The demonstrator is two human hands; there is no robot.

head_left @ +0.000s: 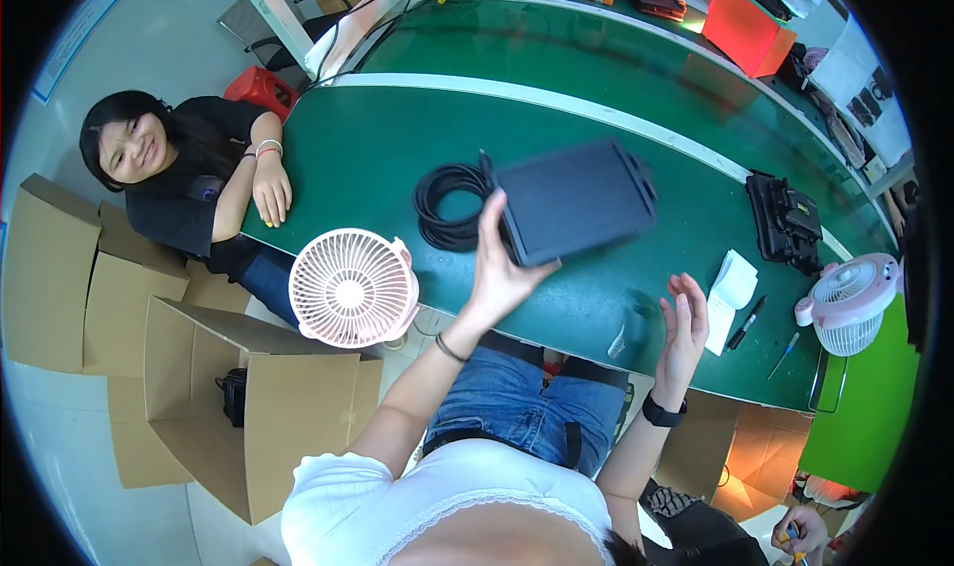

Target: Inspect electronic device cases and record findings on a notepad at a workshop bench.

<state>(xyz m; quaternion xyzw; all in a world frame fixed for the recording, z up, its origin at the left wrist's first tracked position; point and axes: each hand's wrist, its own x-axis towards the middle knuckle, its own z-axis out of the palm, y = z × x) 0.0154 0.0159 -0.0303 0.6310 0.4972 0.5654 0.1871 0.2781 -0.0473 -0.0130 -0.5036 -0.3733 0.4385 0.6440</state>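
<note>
My left hand [502,273] is closed on the near left corner of a flat black rectangular device [576,203], thumb up along its side. The device is tilted above the green table [348,154], its edges slightly blurred. A coil of black cable [427,208] is at its left side, close to my thumb; whether it is joined to the device I cannot tell. My right hand [684,327] is raised over the table's near edge, fingers apart and holding nothing. Close to it are a white notepad [733,286] and a small clear scrap [616,341].
A pale pink fan [348,293] stands left of my arm, another fan [850,303] at far right. Beyond the notepad lie a black marker [747,323], a thin blue tool [783,355] and black devices [785,218]. A person [189,168] leans on the table near open cardboard boxes [303,417].
</note>
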